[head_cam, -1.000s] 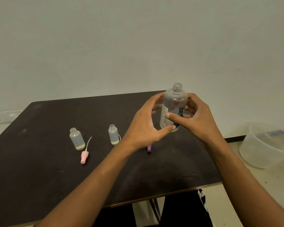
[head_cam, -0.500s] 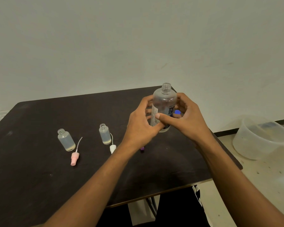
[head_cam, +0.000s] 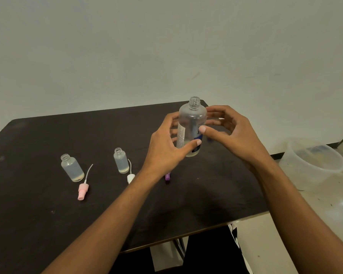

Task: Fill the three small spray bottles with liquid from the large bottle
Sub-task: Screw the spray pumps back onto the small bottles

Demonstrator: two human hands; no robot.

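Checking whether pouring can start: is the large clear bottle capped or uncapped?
Uncapped. The large clear plastic bottle shows a bare threaded neck with no cap on it.

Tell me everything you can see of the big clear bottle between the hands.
The large bottle is clear plastic, uncapped, its threaded neck open. A white printed label runs down one side, and a blue one shows beside it. A little pale liquid sits at the bottom. It is upright above the table; the left hand grips it and the right hand presses a thumb on its front.
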